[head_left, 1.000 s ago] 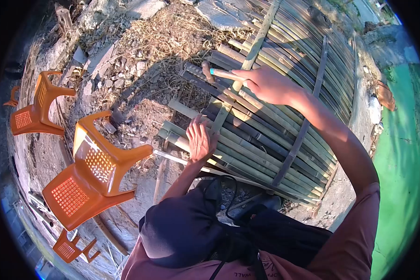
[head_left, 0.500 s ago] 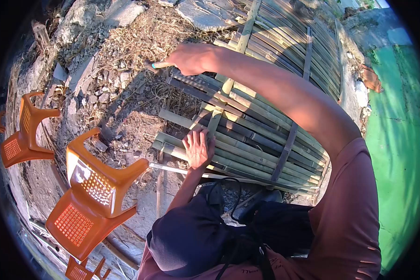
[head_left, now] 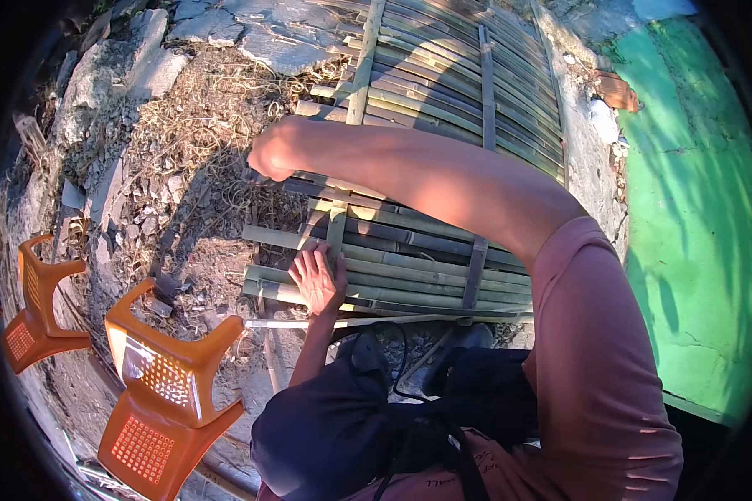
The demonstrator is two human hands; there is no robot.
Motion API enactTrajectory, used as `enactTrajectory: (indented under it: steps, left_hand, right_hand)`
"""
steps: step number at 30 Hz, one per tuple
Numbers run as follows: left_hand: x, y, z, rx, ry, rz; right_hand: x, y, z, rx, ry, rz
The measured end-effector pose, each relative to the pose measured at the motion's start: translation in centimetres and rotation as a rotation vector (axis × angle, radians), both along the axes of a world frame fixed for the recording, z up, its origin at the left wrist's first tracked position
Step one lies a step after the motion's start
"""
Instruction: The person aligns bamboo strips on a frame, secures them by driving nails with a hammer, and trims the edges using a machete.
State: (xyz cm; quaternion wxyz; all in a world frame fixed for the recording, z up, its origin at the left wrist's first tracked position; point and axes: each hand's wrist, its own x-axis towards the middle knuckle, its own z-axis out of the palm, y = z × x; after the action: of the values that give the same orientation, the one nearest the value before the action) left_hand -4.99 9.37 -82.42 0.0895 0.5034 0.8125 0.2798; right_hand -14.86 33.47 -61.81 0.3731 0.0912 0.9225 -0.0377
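My left hand (head_left: 317, 282) lies on the near bamboo slats (head_left: 430, 271), fingers spread over them and thumb beside the end of a bamboo crosspiece (head_left: 336, 225). Further up, my right hand (head_left: 277, 150) is raised over the left ends of the slats, closed in a fist and slightly blurred. The wooden-handled hammer it gripped half a second ago is hidden behind the fist now. Long slats form a panel, some greenish and some dark, with another crosspiece (head_left: 476, 271) running across them further right.
Orange plastic chairs (head_left: 146, 447) (head_left: 38, 305) stand at the left. Broken stone (head_left: 284, 42), rubble and dry shavings (head_left: 217, 92) cover the ground beyond. A green-painted floor (head_left: 685, 275) lies at the right. My shoes (head_left: 468, 338) are close to the panel's near edge.
My right hand has come down and left, and the hammer has gone out of sight behind it. My left hand stays by the crosspiece's end. The whole view has shifted.
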Motion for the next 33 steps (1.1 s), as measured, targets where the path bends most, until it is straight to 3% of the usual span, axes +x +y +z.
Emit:
enactTrajectory:
  steps: [2, 9, 14, 15, 18, 20, 22, 25, 27, 28, 29, 30, 31, 33]
  left_hand:
    - [0.2, 0.0, -0.2, -0.022, 0.016, 0.008]
    - [0.4, -0.1, -0.2, 0.003, -0.002, -0.017]
    - [0.6, 0.0, 0.5, -0.023, -0.014, -0.024]
    - [0.5, 0.0, 0.4, -0.025, -0.018, -0.035]
    - [-0.2, -0.4, -1.7, -0.026, 0.000, 0.014]
    - [-2.8, 0.5, 0.8, 0.049, -0.295, -0.096]
    - [-5.8, 2.4, 1.6, 0.008, -0.391, -0.023]
    - [-11.3, 6.3, 1.3, 0.015, -0.256, -0.024]
    - [-14.4, 9.0, 3.0, -0.150, -0.203, -0.090]
    - [-16.1, 10.3, 3.2, -0.266, -0.197, -0.171]
    - [-17.9, 11.7, 2.2, -0.268, -0.186, -0.181]
    - [-19.5, 13.1, 1.3, -0.429, -0.243, -0.223]
    - [-20.1, 14.0, 0.9, -0.591, -0.300, -0.259]
    - [-17.5, 15.6, 4.0, -0.681, -0.291, -0.274]
  right_hand:
    - [-0.4, 0.7, -2.2, -0.056, 0.082, -0.101]
    - [-0.3, 0.9, -3.0, 0.053, -0.040, 0.005]
    - [8.3, -0.7, -1.1, -0.152, 0.687, -0.193]
    - [10.9, -1.3, -0.1, -0.168, 0.716, -0.226]
    - [19.8, -4.2, 2.5, -0.177, 0.678, -0.426]
    - [27.5, -6.6, 5.0, -0.164, 0.665, -0.590]
    - [34.9, -9.3, 6.1, -0.185, 0.681, -0.810]
    - [44.4, -13.7, 5.6, -0.154, 0.696, -1.231]
    - [49.9, -16.6, 2.7, -0.167, 0.860, -1.507]
    - [52.2, -18.1, 0.8, -0.171, 0.867, -1.520]
    - [54.1, -19.3, -0.9, -0.130, 0.945, -1.693]
    - [55.9, -20.5, -2.8, -0.087, 1.023, -1.868]
    - [57.2, -21.3, -4.0, -0.095, 1.033, -1.878]
    - [59.5, -22.4, -6.2, -0.031, 1.166, -2.188]
